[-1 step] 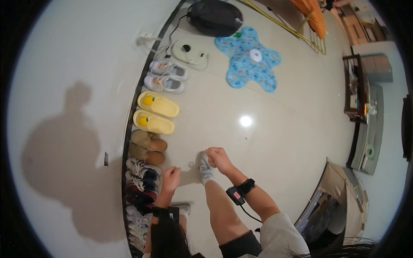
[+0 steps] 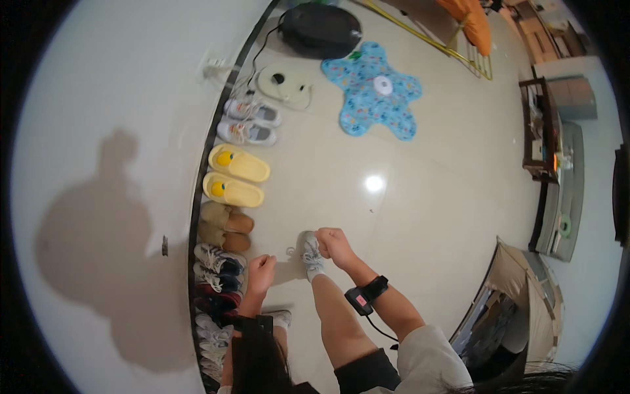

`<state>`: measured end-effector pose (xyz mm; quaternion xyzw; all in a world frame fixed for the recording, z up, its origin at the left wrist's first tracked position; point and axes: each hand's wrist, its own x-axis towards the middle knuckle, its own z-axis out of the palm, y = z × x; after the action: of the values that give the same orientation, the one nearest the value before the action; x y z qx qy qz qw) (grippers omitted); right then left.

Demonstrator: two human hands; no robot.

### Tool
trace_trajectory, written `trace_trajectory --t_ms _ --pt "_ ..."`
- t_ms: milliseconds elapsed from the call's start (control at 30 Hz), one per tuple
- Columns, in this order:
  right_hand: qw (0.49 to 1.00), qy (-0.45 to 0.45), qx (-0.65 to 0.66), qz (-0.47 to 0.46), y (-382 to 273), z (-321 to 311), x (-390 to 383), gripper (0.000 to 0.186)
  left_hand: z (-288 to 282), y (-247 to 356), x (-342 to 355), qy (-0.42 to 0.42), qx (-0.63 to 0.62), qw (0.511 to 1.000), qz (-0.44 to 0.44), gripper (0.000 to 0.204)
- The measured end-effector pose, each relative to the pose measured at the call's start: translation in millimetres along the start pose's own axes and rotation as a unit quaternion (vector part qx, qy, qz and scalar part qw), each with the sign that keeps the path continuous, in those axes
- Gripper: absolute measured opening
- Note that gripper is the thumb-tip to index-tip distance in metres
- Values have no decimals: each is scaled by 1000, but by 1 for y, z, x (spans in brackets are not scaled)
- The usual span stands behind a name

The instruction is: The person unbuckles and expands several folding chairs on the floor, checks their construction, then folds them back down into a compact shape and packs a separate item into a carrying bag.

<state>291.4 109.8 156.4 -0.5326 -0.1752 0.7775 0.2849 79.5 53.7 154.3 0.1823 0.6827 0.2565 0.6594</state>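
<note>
My left hand (image 2: 262, 270) is curled into a fist beside the shoe row, with nothing visible in it. My right hand (image 2: 333, 243) is also fisted, over my grey-white shoe (image 2: 310, 262); I see nothing held. Black devices are strapped on both forearms. Along the left wall stand white sneakers (image 2: 249, 132), yellow slippers (image 2: 244, 192), tan slip-ons (image 2: 235, 241), dark laced sneakers (image 2: 223, 264) and several other shoes.
Beyond lie a blue star-shaped mat (image 2: 357, 118), a pale flat object (image 2: 289, 88) with cords and a black bag-like object (image 2: 318, 29). A yellow metal frame (image 2: 420, 34) is at top, a wooden rack (image 2: 541, 131) at right, a beige fabric structure (image 2: 515, 269) at lower right.
The view has shifted very slightly, with the far objects sitting a little further left in the picture. Both fists look almost unmoved.
</note>
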Motion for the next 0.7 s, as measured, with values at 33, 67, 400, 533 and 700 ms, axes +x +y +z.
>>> trace_trajectory --t_ms 33,67,400,533,700 --pt "999 16 42 15 -27 2 -42 35 16 28 -34 2 8 1000 -2 30" --pt "999 42 26 -1 -61 8 -75 34 33 65 -63 3 10 1000 18 30" --pt "979 25 126 -157 -267 12 -456 36 196 270 -398 -122 -100 986 58 24" --pt "971 38 134 -194 -283 27 -612 35 229 278 -539 -152 -42 980 124 25" --pt "963 42 112 -240 -307 -17 -796 33 314 287 -723 -232 40 963 132 25"
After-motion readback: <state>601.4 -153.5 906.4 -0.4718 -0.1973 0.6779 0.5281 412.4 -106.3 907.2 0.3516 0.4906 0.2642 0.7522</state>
